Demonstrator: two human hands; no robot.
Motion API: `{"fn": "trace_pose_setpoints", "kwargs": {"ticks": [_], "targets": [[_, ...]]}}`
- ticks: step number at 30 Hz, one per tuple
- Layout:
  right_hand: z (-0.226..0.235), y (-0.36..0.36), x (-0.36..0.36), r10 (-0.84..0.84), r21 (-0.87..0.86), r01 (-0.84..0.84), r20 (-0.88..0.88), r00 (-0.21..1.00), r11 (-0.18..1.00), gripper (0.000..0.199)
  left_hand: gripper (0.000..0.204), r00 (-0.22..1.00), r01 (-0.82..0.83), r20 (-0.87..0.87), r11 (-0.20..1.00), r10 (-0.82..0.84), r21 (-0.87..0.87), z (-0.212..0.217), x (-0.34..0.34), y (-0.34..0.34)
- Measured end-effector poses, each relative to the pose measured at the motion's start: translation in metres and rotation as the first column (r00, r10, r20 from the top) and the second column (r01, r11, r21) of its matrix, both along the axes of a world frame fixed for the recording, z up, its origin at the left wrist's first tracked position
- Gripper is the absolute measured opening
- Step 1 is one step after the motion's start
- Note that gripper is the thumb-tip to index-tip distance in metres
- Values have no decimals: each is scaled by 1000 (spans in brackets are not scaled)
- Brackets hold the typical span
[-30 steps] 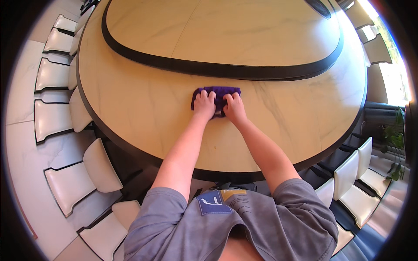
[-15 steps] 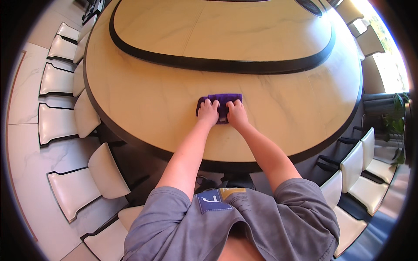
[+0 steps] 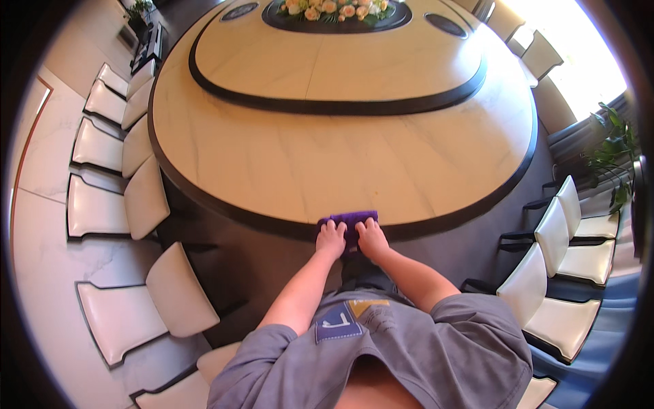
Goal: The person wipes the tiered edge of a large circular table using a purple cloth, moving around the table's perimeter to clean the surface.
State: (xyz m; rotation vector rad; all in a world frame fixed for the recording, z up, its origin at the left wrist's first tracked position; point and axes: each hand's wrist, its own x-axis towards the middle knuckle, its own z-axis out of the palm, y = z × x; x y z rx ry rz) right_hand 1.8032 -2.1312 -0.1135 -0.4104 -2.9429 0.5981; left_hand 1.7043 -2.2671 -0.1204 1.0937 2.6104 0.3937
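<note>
Because the purple cloth lies at the very near rim of the oval tabletop, over its dark edge band, any further pull toward the body could drag it off the edge. Left hand and right hand press it side by side, fingers flat and close together, gripping nothing. Its long axis runs left to right along the rim.

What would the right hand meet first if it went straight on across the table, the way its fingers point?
Only bare tabletop at first; the right hand lies on the purple cloth. Next comes the dark inlaid band, probably flush, though depth is unclear.
</note>
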Motion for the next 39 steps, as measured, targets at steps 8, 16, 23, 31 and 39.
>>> {"fn": "trace_pose_setpoints", "kwargs": {"ticks": [8, 16, 23, 31, 39], "targets": [[-19, 48, -103, 11, -81, -9, 22, 1000, 997, 30, 28, 999, -8, -34, 1000, 7, -19, -4, -97, 48], [-10, 135, -291, -35, -55, 29, -94, 995, 998, 30, 32, 988, -68, -135, 997, 72, 32, -9, -279, 143], [-7, 147, -331, -95, -102, 101, 70, 993, 990, 25, 22, 995, -39, -100, 994, 29, -101, 0, -321, 166], [4, 83, -284, -128, 36, 126, 66, 990, 991, 22, 31, 998, 63, 15, 977, -61, -202, 17, -282, 104], [8, -89, -170, -175, -7, 176, 32, 984, 984, 18, 31, 979, 203, 45, 951, -198, -233, 16, -194, -57]]}}
